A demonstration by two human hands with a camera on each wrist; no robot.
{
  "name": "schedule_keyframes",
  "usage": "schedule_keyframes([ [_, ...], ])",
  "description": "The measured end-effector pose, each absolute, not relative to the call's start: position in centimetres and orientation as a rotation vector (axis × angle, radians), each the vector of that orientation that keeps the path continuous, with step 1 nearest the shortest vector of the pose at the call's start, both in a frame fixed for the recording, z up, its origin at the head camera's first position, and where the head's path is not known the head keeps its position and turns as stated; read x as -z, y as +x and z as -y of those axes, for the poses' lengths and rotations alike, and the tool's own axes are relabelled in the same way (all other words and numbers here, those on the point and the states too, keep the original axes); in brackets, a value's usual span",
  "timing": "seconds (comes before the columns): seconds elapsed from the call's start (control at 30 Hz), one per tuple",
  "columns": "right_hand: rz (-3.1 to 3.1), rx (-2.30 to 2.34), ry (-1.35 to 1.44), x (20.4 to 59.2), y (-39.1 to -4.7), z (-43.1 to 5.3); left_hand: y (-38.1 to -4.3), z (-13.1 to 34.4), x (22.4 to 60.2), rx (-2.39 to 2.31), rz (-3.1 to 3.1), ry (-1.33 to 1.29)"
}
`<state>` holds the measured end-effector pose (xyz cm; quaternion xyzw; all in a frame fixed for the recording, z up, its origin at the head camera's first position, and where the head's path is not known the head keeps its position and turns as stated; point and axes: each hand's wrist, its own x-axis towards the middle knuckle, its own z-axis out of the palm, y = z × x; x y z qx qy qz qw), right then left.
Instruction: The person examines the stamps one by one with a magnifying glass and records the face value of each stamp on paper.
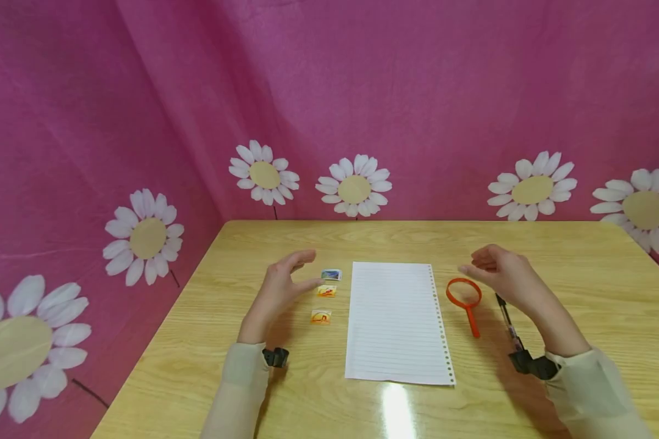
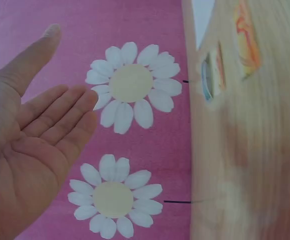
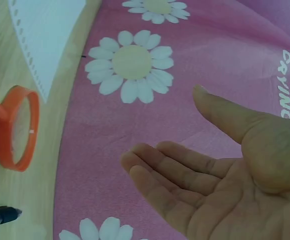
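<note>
My left hand (image 1: 282,285) hovers over the table with nothing in it, its palm facing inward and fingers relaxed. Just right of it lie three small picture stamps in a column: a blue one (image 1: 331,275), a yellow one (image 1: 326,291) and another yellow one (image 1: 321,317). A lined loose-leaf sheet (image 1: 395,323) with punched holes on its right side lies between the hands. On the right, my empty right hand (image 1: 507,274) is raised near an orange magnifying glass (image 1: 475,323) and a pen (image 1: 508,322). Its fingers bend gently, touching neither.
The light wooden table (image 1: 198,341) ends at the back against a pink curtain (image 1: 417,91) printed with white daisies. Another stretch of curtain runs along the left edge. Dark camera straps (image 1: 276,357) sit on both wrists. Light glares on the front of the table.
</note>
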<state>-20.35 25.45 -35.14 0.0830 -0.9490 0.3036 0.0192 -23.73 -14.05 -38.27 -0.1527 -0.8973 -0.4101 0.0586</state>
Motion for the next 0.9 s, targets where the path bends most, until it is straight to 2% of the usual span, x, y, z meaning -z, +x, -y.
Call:
schedule_keyframes([
  [0.47,3.015,-0.915,0.26,36.7,-20.1,-26.1,-23.3,15.1,40.0,1.222,2.874,-0.471],
  [0.9,3.077,-0.893,0.23,38.2,-20.1,-26.3,-23.3,15.7,41.3,1.09,2.918,-0.617],
])
